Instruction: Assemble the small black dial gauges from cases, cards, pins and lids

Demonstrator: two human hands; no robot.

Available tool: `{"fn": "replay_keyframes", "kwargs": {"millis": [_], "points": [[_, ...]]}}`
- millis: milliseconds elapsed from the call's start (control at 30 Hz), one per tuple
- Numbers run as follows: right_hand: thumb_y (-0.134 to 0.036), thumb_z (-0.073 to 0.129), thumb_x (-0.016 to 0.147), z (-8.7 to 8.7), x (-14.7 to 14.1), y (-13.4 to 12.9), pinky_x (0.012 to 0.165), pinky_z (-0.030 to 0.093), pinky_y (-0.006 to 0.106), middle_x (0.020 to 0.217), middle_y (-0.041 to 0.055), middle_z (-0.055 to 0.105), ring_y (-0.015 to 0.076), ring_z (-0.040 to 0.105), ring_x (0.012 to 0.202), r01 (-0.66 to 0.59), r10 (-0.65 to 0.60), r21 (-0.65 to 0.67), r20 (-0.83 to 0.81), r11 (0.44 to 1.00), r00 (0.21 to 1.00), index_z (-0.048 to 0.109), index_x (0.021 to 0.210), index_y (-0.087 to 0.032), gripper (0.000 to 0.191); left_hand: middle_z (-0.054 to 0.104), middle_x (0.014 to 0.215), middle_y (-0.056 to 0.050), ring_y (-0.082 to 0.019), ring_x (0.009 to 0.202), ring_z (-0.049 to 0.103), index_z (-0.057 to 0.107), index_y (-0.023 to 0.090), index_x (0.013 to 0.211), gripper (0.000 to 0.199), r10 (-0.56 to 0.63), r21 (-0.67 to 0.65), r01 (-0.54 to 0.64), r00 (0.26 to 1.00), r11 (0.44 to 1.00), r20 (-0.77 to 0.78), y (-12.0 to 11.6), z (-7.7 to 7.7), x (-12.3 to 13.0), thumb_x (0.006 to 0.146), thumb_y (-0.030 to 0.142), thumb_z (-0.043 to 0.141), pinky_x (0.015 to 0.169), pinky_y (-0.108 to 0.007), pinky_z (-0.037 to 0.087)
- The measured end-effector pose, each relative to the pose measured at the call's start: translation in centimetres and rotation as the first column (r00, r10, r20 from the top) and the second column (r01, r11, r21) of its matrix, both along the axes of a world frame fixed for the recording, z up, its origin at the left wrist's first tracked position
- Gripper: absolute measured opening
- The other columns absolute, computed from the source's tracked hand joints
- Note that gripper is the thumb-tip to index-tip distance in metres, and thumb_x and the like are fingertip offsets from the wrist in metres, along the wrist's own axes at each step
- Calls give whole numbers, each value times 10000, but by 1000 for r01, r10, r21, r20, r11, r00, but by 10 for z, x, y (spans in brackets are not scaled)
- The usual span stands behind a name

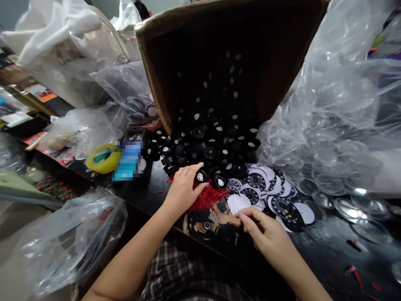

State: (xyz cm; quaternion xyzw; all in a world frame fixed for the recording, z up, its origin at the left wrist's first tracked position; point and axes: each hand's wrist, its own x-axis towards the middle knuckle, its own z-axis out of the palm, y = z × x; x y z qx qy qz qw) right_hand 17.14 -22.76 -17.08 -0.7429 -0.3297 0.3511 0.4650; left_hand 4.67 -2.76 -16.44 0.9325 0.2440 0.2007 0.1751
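My left hand (184, 186) reaches over a heap of small red pieces (208, 197), its thumb and index finger apart around a black round housing (201, 176) with a white insert. Whether the fingers press on it, I cannot tell. Beside it lies another black housing (221, 179), at the front of a large pile of the same kind. My right hand (260, 228) has its thumb and index finger pinched at the lower edge of a white-backed dial disc (239, 203). Around that disc, printed black dial discs (284, 207) lie in a loose, overlapping heap.
A large dark box (225, 46) lies tipped toward me behind the pile. On the right, clear plastic bags (338, 108) and transparent round covers (352, 209) crowd the black table (326, 251). A yellow tape roll (103, 159) and a blurred-out phone-like rectangle (128, 161) sit left.
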Motion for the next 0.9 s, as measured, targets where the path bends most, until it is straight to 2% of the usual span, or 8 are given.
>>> {"fn": "replay_keyframes", "kwargs": {"millis": [100,200,267,367,467,633,733,900], "points": [[-571,498,859,4,-4,4,497,348,228,650,-21,520,121,461,554,14,-11,22,-141,1000,990,615,1023,-204,419,579,1327,-77,-235,1228,495,420,249,1361,544,-242,-96,251,965,963,96,-27,8,-10,856,259,620,1081,-440,325],[-602,534,833,2,-8,6,519,349,226,618,-37,479,104,426,539,1,7,32,-246,999,969,593,867,-190,418,510,1414,-59,-230,1291,458,374,302,1414,642,-381,-446,422,906,789,183,-62,6,-24,834,220,637,1125,-427,277],[-618,523,835,-3,-12,7,520,343,222,590,-43,452,99,417,534,16,-11,19,-264,1000,965,560,774,-188,436,462,1454,-66,-246,1324,431,364,303,1427,681,-187,-774,325,946,544,265,-82,-3,-29,818,245,662,1124,-428,294],[-609,501,852,-10,-12,7,495,333,220,563,-45,437,105,413,518,-45,47,11,-226,999,973,579,802,-192,426,525,1392,-46,-257,1303,459,495,309,1337,601,187,-950,311,935,-26,301,-98,-20,-33,777,246,705,1064,-407,384],[-558,488,879,-14,-2,4,527,379,242,591,-23,494,128,460,543,-122,121,-15,-38,992,992,632,862,-199,387,610,1271,-44,-254,1181,569,627,283,1193,509,389,-892,339,897,-300,210,-105,-26,-39,712,174,750,928,-334,487],[-422,573,855,-24,22,-1,801,459,399,941,91,597,250,574,862,-55,108,-105,614,993,782,598,1211,-208,416,682,1116,-39,-180,906,691,671,266,1134,415,473,-867,310,875,-389,100,-101,-25,-44,745,134,730,775,-247,523],[-354,597,842,-31,27,4,849,447,460,1038,129,579,298,559,963,-36,156,-173,757,984,635,595,1191,-208,379,690,1093,-43,-174,882,691,672,240,1121,363,473,-870,301,876,-390,92,-100,-24,-39,769,164,721,753,-240,531],[-290,546,859,-24,26,9,761,481,386,912,87,617,245,590,848,60,-7,-61,639,996,769,579,949,-186,142,710,1051,-80,-183,867,691,642,203,1096,306,515,-837,350,852,-420,97,-99,-18,-31,817,321,686,771,-263,540]]}}
